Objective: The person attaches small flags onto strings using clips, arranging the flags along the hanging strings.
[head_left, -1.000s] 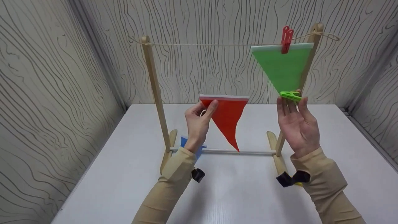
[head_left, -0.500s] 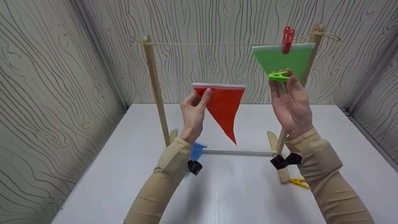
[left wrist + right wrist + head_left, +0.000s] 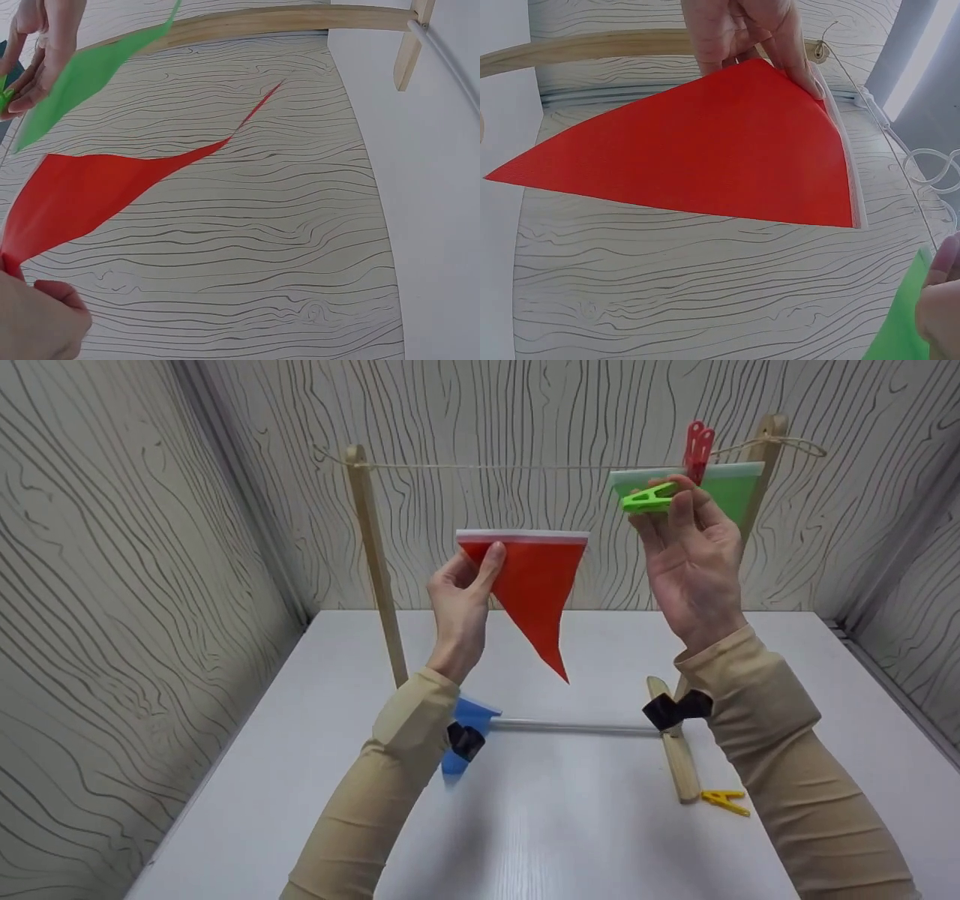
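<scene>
Pinched the red flag with the left hand, below the line, not yet on it. Pinched the green peg with the right hand, before the green flag. Had one flag hung already, the green, by the red peg; seemingly had the red, then the blue flag and yellow peg on the surface, left to do.

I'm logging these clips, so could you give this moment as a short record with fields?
Left hand: pinches red pennant near its white top edge
Right hand: holds lime clothespin in front of green pennant
String: green pennant hangs there, red clothespin at its top edge
Lower down: blue pennant partly behind left sleeve; yellow clothespin beside wooden foot
</scene>
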